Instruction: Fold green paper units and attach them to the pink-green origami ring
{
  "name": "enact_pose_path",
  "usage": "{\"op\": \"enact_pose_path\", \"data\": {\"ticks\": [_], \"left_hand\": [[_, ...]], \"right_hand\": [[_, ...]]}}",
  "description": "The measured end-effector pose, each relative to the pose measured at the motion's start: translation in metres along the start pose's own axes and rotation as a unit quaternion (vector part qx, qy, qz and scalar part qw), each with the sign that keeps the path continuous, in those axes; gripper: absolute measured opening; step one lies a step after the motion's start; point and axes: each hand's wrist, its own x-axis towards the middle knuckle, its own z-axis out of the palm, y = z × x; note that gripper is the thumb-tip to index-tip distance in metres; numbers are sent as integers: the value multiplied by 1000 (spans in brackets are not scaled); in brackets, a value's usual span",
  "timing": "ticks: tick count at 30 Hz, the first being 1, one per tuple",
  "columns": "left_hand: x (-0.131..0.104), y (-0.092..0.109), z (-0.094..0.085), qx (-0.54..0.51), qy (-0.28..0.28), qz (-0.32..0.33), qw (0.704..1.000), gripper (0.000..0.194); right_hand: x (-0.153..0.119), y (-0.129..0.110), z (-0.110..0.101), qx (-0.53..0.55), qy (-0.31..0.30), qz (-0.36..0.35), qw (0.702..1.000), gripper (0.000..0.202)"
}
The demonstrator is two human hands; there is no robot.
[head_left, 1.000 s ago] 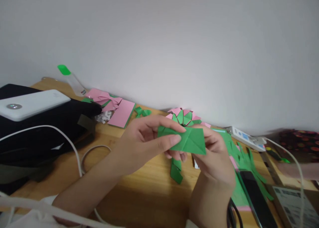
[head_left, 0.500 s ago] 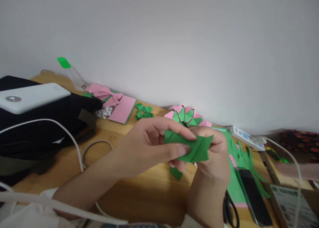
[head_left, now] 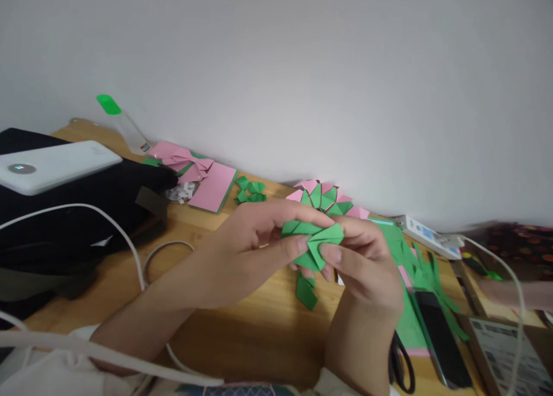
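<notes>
A folded piece of green paper (head_left: 322, 241) is held in the air between both hands, with a flap turned over at its right side. My left hand (head_left: 259, 252) pinches its left part, thumb in front and fingers behind. My right hand (head_left: 367, 263) grips the right part, its thumb pressing on the folded flap. Below them a small green paper piece (head_left: 306, 292) lies on the wooden table (head_left: 254, 338). Just behind the hands is a round pink and green folded-paper form (head_left: 322, 197), partly hidden by them.
At left, a white power bank (head_left: 60, 164) rests on a black bag (head_left: 108, 211). Pink sheets (head_left: 215, 187) and small green folded pieces (head_left: 250, 189) lie at the back. At right are green strips, a phone (head_left: 443, 338), a power strip (head_left: 427, 237) and white cables.
The right end of the green paper has been folded over toward the left. My right hand's thumb has come round to the front and now presses on the fold.
</notes>
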Motion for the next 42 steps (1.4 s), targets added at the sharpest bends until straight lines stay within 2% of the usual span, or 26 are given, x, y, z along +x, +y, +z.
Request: {"op": "enact_pose_path", "data": {"ticks": [3,6,11,15,17,21,25,29,33,36,42], "left_hand": [[-1,4,-1,80,23,-2,996,22],[-1,2,0,117,28,1,993,18],[1,-2,2,75,4,7,997,22],[2,1,1,39,1,-6,999,20],[3,2,0,41,24,-7,999,18],[5,-1,3,80,115,11,990,17],[8,-7,7,75,156,13,985,16],[8,-12,9,61,178,47,981,16],[7,-10,8,148,196,63,967,4],[7,-6,5,196,193,64,959,10],[11,-4,0,121,132,39,983,8]], "right_hand": [[0,-2,0,-17,10,5,1000,24],[1,-4,0,-33,23,1,999,28],[1,-6,0,-35,24,1,999,36],[1,-5,2,-98,18,-40,994,37],[1,-4,4,-130,44,-61,989,31],[4,-3,7,-189,118,-92,970,8],[5,-3,7,-222,122,-130,959,10],[5,1,7,-156,156,-127,967,12],[6,3,8,-144,196,-138,960,14],[5,1,7,-201,183,-134,953,12],[-4,-7,7,-261,147,-150,942,15]]}}
